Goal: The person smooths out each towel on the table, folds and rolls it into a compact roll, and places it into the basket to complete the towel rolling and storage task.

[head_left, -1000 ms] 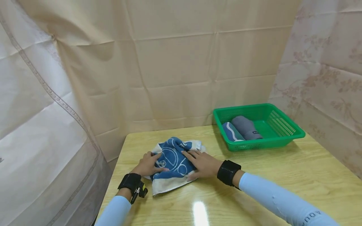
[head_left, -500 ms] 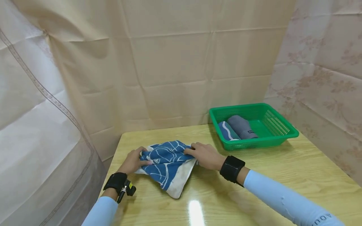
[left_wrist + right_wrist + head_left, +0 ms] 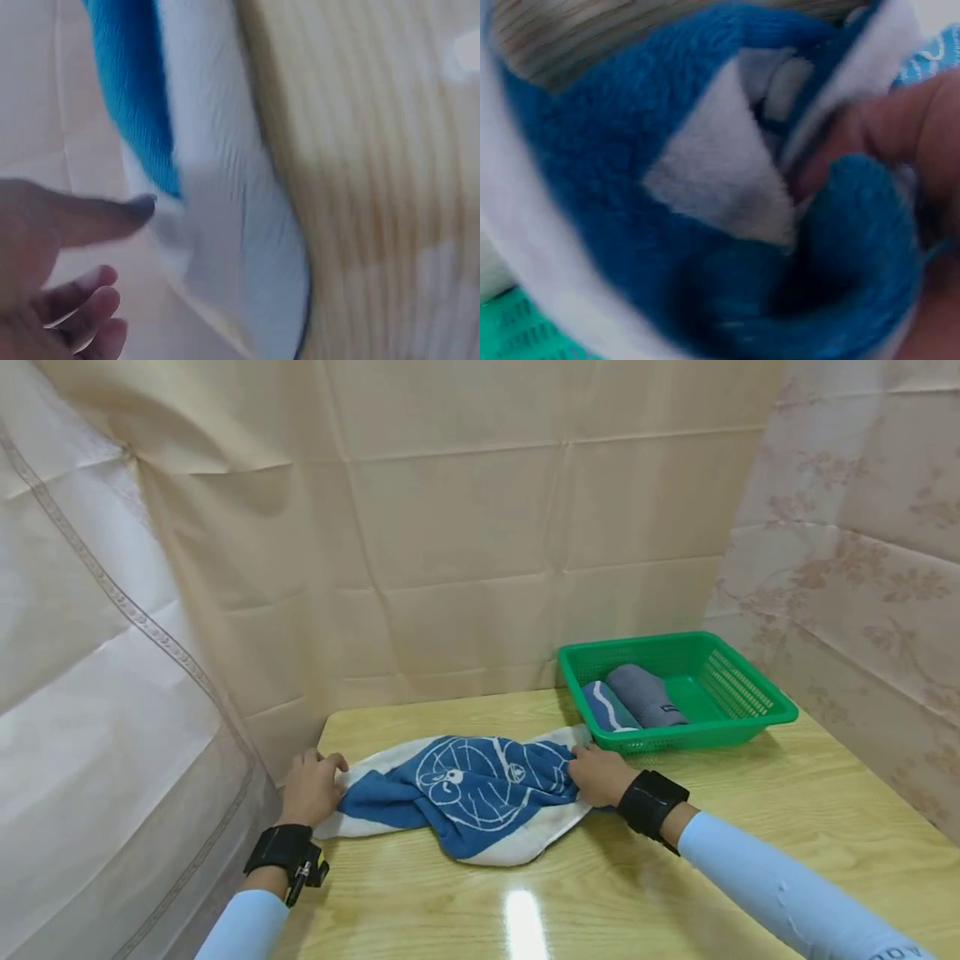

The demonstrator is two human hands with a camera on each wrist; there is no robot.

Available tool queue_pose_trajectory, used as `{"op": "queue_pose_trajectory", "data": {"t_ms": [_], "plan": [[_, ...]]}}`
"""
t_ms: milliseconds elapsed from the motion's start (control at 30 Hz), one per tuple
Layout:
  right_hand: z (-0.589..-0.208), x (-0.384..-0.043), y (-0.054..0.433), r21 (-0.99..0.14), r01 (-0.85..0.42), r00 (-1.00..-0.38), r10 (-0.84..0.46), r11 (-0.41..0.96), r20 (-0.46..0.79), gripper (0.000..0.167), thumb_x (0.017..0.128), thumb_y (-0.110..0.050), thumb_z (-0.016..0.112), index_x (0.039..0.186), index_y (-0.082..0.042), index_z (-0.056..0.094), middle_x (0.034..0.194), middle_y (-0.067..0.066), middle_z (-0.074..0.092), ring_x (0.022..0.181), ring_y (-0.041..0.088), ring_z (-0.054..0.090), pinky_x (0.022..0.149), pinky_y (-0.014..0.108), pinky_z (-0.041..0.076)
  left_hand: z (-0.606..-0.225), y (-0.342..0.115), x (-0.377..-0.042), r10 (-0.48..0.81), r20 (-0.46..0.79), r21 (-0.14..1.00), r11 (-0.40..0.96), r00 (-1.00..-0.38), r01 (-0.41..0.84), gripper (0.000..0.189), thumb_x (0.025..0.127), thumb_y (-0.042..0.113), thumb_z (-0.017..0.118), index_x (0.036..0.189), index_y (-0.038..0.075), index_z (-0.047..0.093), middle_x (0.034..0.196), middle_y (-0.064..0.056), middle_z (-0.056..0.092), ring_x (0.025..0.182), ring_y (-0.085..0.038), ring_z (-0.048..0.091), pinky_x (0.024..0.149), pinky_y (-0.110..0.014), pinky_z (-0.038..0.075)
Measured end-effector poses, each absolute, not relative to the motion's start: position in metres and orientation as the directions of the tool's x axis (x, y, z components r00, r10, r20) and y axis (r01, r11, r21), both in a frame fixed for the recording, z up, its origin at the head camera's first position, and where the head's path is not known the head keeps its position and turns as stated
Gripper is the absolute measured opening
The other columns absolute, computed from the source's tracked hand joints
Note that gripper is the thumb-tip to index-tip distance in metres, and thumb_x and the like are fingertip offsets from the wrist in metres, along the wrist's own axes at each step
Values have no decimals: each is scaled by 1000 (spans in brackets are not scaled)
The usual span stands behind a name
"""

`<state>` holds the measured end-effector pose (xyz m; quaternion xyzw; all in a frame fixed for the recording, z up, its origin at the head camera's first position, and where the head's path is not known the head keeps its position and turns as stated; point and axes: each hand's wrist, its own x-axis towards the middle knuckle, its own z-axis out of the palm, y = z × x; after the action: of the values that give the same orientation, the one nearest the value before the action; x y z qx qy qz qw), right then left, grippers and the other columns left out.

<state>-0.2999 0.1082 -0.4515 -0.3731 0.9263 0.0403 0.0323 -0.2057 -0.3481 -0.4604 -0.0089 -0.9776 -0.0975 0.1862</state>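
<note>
Blue-and-white towel (image 3: pixel 480 806), head view: rumpled, lying sideways across the left part of a glossy wood-grain table (image 3: pixel 420 910), bright glare near the bottom of the view. Creased beige sheet (image 3: pixel 465 527) hung behind, white curtain (image 3: pixel 97 735) at left, floral cloth (image 3: pixel 847 568) at right. Table's left edge ran beside the left hand (image 3: pixel 309 789), at the towel's left end; little wood showed there. Wider wood ran from the towel's near edge toward the person, a narrow strip behind it, and a broad stretch rightward past the right hand (image 3: pixel 603 775). Green plastic basket (image 3: pixel 720 740) stood just beside the towel's right end, contact unclear, with a grey roll (image 3: pixel 645 693) and a striped blue-green roll (image 3: pixel 607 706) inside.

Left wrist view, blurred: thumb tip at the towel's white border, three fingers loosely curled below; could not tell whether cloth was pinched. Wood lay right of the border, pale cloth (image 3: pixel 30 97) left.

Right wrist view, also blurred: right hand pinched a blue fold of the towel, fingers partly buried in it. White corner lay turned over beside them. Wood grain showed at top left, green basket mesh at lower left.
</note>
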Motion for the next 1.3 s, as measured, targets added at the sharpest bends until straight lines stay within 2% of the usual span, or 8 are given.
{"op": "queue_pose_trajectory", "data": {"t_ms": [133,367,533,700,900,1100,1200,1300], "plan": [[-443,-293,96,-27,-689,-717,-686,724,-124,28,91,-17,75,115,-2,69,140,30,48,121,49,48,93,63,46,-469,-320,-215,108,240,239,957,-965,167,22,90,22,81,105,7,73,99,-18,63,93,-39,56,78,-55,48],[-456,-272,64,-91,-854,-512,-858,513,-35,89,89,-51,78,160,-25,32,163,17,29,143,45,35,111,68,31,-478,-280,-219,228,-107,269,944,-968,193,90,86,61,76,149,3,50,143,-36,41,132,-54,41,102,-67,40],[-477,-263,53,36,-918,-396,-917,394,-46,58,99,-27,70,152,-24,46,139,5,57,120,27,58,99,45,51,-477,-282,-222,228,-54,221,952,-972,211,54,96,19,74,146,7,56,138,-32,49,127,-50,50,97,-63,47],[-473,-272,62,-66,-903,-426,-905,425,6,43,88,4,72,126,-16,67,111,0,70,97,16,66,80,32,55,-477,-307,-220,219,112,108,967,-969,231,37,84,-13,66,112,8,77,106,-16,71,100,-38,68,84,-52,56],[-472,-278,84,-313,-868,-371,-922,385,-108,29,91,11,61,83,-17,60,70,-12,45,60,5,38,57,22,33,-478,-325,-207,188,245,18,980,-951,199,30,81,-17,68,98,7,76,96,-15,73,91,-38,69,80,-58,52],[-477,-281,87,-310,-884,-389,-918,349,74,24,91,5,59,91,-18,65,80,-12,55,67,5,47,63,24,43,-478,-318,-209,89,479,66,988,-874,136,33,79,-18,70,103,3,64,94,-22,56,86,-43,54,72,-56,45],[-475,-284,85,-176,-886,-460,-859,429,225,21,93,0,66,109,-14,69,103,1,64,88,18,57,79,35,50,-474,-310,-212,-24,541,136,989,-841,59,23,84,-8,70,94,0,52,78,-18,50,66,-38,52,56,-49,44],[-478,-286,84,-149,-818,-576,-794,556,196,44,95,-15,74,137,-12,58,135,17,56,116,39,53,96,55,47,-470,-302,-213,-136,432,278,960,-891,-12,28,96,14,70,91,2,46,66,-13,51,54,-33,56,46,-44,41]]}}
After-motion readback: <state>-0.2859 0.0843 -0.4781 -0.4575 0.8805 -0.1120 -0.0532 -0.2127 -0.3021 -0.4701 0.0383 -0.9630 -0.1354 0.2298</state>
